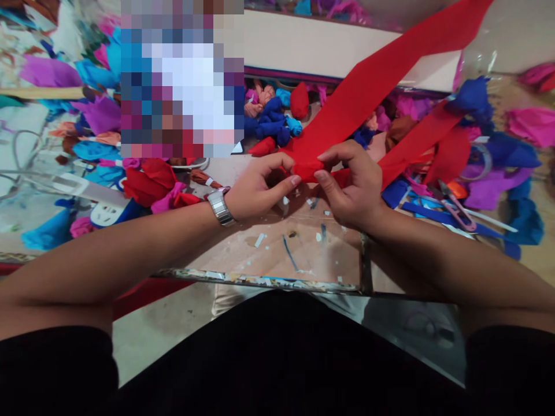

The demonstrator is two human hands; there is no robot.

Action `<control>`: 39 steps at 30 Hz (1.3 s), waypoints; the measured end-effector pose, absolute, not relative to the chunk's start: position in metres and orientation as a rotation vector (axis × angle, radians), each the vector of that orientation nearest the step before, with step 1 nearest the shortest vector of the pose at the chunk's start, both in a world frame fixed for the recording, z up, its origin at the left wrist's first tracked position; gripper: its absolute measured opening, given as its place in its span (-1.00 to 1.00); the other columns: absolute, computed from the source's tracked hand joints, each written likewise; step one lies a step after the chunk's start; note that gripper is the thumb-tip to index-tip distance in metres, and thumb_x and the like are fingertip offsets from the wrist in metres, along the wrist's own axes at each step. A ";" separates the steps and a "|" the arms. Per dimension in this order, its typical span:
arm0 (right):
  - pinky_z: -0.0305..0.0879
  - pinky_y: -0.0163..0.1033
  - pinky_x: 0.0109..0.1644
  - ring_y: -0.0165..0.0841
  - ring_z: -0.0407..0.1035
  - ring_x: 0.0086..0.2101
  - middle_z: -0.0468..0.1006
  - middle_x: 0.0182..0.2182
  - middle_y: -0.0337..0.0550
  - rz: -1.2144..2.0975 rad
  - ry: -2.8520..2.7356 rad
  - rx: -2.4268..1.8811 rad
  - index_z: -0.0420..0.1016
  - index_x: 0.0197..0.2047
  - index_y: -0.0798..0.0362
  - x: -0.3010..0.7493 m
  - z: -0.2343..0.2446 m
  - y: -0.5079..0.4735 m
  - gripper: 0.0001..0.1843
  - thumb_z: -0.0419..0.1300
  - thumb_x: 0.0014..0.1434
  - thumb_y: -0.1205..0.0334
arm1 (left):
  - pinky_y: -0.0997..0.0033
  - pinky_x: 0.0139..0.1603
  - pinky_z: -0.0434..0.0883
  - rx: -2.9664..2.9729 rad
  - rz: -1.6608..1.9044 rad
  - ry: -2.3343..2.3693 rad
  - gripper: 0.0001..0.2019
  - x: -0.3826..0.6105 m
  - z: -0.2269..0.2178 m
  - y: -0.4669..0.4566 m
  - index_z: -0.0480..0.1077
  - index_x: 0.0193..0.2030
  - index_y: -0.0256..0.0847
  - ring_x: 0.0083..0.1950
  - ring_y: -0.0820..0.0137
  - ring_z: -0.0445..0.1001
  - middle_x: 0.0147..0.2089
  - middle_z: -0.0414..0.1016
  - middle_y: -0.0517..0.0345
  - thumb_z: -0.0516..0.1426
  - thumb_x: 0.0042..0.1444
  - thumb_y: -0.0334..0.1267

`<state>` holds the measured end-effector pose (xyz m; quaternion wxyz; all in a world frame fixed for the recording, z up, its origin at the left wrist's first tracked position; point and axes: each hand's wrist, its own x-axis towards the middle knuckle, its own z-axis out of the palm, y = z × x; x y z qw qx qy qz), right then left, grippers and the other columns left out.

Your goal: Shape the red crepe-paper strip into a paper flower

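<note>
A long red crepe paper strip (359,86) runs from between my hands up to the upper right. Its near end is bunched into a small folded piece between my fingertips. My left hand (260,185), with a metal watch at the wrist, pinches the left side of this piece between thumb and finger. On the other side, the thumb and forefinger of my right hand (353,185) grip the same paper. Just beyond the hands lie a red paper bud (299,101) and several dark blue paper buds (273,118).
Crumpled paper flowers crowd both sides, including a red one (150,182) at left. A power strip (106,211) lies near the left forearm. Pink-handled cutters (457,211) and a tape roll (479,162) are at right. Behind stands a long white box (303,43). Paper scraps dot the wooden tabletop (243,257).
</note>
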<state>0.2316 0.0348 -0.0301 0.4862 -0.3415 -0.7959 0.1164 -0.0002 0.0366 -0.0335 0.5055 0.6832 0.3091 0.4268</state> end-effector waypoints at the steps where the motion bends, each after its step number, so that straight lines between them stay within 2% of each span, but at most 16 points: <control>1: 0.45 0.00 -0.05 -0.28 0.50 -0.24 0.58 -0.22 -0.23 0.299 -1.928 -0.841 0.49 0.06 -0.13 0.232 -0.031 0.035 -0.76 0.24 0.50 -0.07 | 0.47 -0.42 0.43 1.657 1.038 0.757 -0.55 0.000 -0.034 0.037 0.43 -0.17 -0.19 -0.39 0.45 0.57 -0.34 0.61 0.14 0.30 0.34 0.20; 4: 0.48 -0.01 -0.06 -0.28 0.50 -0.23 0.60 -0.18 -0.21 0.311 -1.885 -0.885 0.48 0.07 -0.14 0.232 -0.033 0.036 -0.71 0.20 0.51 -0.14 | 0.49 -0.44 0.40 1.682 1.027 0.767 -0.55 0.000 -0.034 0.037 0.42 -0.19 -0.19 -0.41 0.47 0.53 -0.37 0.58 0.15 0.30 0.35 0.20; 7: 0.48 -0.05 -0.09 -0.31 0.51 -0.24 0.63 -0.19 -0.20 0.276 -1.878 -0.883 0.49 0.05 -0.11 0.232 -0.032 0.036 -0.74 0.21 0.51 -0.10 | 0.49 -0.40 0.44 1.670 1.045 0.767 -0.55 0.001 -0.035 0.038 0.42 -0.16 -0.18 -0.39 0.47 0.53 -0.35 0.56 0.16 0.28 0.36 0.22; 11: 0.46 -0.04 -0.05 -0.31 0.53 -0.27 0.64 -0.23 -0.23 0.281 -1.958 -0.840 0.50 0.04 -0.09 0.231 -0.030 0.036 -0.78 0.25 0.49 -0.02 | 0.43 -0.34 0.51 1.633 1.123 0.782 -0.55 0.000 -0.037 0.038 0.41 -0.02 -0.12 -0.33 0.46 0.55 -0.19 0.59 0.12 0.23 0.38 0.25; 14: 0.44 0.02 0.03 -0.27 0.55 -0.24 0.66 -0.22 -0.21 0.302 -1.995 -0.862 0.53 0.02 -0.11 0.231 -0.030 0.036 -0.78 0.27 0.48 -0.04 | 0.38 -0.33 0.54 1.653 1.129 0.772 -0.55 -0.002 -0.038 0.040 0.42 0.08 -0.08 -0.32 0.46 0.57 -0.02 0.60 0.06 0.24 0.37 0.25; 16: 0.41 0.06 0.08 -0.24 0.56 -0.22 0.68 -0.21 -0.20 0.329 -2.054 -0.866 0.55 0.01 -0.12 0.231 -0.031 0.037 -0.77 0.27 0.47 -0.07 | 0.37 -0.31 0.56 1.686 1.088 0.754 -0.53 -0.003 -0.037 0.040 0.44 0.11 -0.07 -0.28 0.44 0.60 0.03 0.61 0.03 0.25 0.36 0.25; 22: 0.34 0.08 0.12 -0.20 0.56 -0.17 0.72 -0.22 -0.19 0.320 -2.190 -0.869 0.61 -0.07 -0.12 0.229 -0.033 0.038 -0.76 0.26 0.47 -0.08 | 0.42 -0.37 0.45 1.739 1.003 0.766 -0.54 -0.004 -0.036 0.040 0.53 -0.03 -0.16 -0.33 0.42 0.57 -0.24 0.65 0.07 0.30 0.32 0.24; 29: 0.34 0.07 0.12 -0.20 0.58 -0.16 0.74 -0.18 -0.17 0.325 -2.144 -0.844 0.60 0.01 -0.13 0.229 -0.030 0.036 -0.80 0.27 0.47 -0.02 | 0.44 -0.33 0.47 1.731 0.988 0.768 -0.54 -0.003 -0.035 0.040 0.52 -0.07 -0.20 -0.33 0.43 0.58 -0.27 0.65 0.08 0.29 0.33 0.22; 33: 0.36 0.08 0.13 -0.19 0.57 -0.16 0.72 -0.19 -0.17 0.360 -2.125 -0.881 0.58 0.07 -0.13 0.230 -0.031 0.036 -0.75 0.32 0.44 -0.04 | 0.42 -0.29 0.49 1.726 1.053 0.797 -0.54 -0.001 -0.035 0.040 0.53 -0.08 -0.19 -0.30 0.43 0.56 -0.24 0.63 0.07 0.25 0.37 0.24; 39: 0.34 0.07 0.10 -0.20 0.55 -0.21 0.72 -0.23 -0.17 0.320 -2.114 -0.882 0.59 -0.07 -0.11 0.231 -0.032 0.037 -0.82 0.32 0.43 -0.01 | 0.42 -0.29 0.48 1.739 1.072 0.809 -0.53 -0.001 -0.034 0.041 0.53 -0.09 -0.19 -0.30 0.44 0.54 -0.24 0.62 0.09 0.25 0.36 0.25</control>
